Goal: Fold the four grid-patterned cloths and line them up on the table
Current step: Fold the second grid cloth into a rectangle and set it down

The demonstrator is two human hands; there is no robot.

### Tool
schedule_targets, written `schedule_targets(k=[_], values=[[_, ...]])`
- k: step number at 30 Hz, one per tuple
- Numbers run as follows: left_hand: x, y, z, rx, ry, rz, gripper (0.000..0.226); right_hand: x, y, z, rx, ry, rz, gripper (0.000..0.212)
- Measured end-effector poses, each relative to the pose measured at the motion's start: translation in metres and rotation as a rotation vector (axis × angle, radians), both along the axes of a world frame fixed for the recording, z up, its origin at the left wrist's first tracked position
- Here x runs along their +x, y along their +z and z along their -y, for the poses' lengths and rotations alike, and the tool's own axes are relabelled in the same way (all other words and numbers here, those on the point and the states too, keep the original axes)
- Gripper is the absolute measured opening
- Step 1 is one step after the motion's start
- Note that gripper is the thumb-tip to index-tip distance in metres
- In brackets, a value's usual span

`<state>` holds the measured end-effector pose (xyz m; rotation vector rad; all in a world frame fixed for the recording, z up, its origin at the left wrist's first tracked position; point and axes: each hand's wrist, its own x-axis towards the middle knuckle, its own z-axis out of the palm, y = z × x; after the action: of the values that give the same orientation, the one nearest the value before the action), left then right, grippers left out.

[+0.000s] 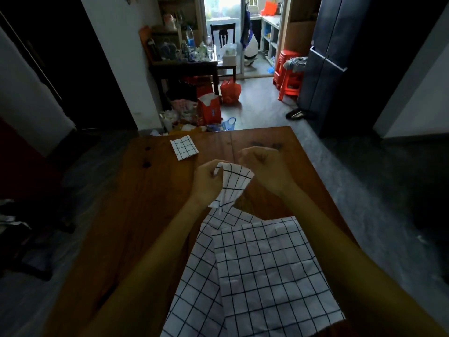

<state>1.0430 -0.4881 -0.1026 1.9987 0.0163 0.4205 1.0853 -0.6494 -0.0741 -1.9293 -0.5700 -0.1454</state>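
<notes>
A small folded white cloth with a black grid [184,147] lies flat near the far left of the wooden table [136,205]. Both hands are raised above the table's middle with a second grid cloth [233,184] bunched between them. My left hand [206,183] grips its left edge. My right hand [263,166] is curled at its upper right corner. Closer to me, two unfolded grid cloths lie spread out and overlapping: one on top at the right [272,271], another beneath it at the left [199,288].
The table's far edge is just beyond the folded cloth. Past it the floor holds red bags [229,91], bottles and clutter beside a dark side table [184,66]. Red plastic stools [288,74] and a dark cabinet [325,64] stand at the right.
</notes>
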Motion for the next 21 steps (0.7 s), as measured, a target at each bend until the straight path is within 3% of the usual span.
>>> schedule_targets(k=[1,5,10,14,18,21], values=[[0.0,0.0,0.001,0.007,-0.056,0.01,0.017,0.003,-0.004,0.002,-0.047,0.014,0.043,0.017],[-0.001,0.004,0.003,-0.012,-0.172,0.005,0.019,0.005,-0.014,0.008,-0.323,0.069,0.069,0.027],[-0.003,0.013,0.003,-0.03,-0.161,-0.025,0.024,0.002,-0.018,0.004,-0.349,0.052,0.095,0.023],[-0.006,0.018,0.005,-0.155,-0.062,-0.068,0.027,0.004,-0.02,0.005,-0.284,0.008,0.031,0.026],[-0.004,0.019,0.003,0.075,0.014,0.0,0.013,0.003,-0.019,0.005,-0.265,0.012,-0.017,0.022],[-0.004,0.02,0.003,0.103,0.0,0.031,0.013,-0.001,-0.017,0.003,-0.191,0.043,0.023,0.019]])
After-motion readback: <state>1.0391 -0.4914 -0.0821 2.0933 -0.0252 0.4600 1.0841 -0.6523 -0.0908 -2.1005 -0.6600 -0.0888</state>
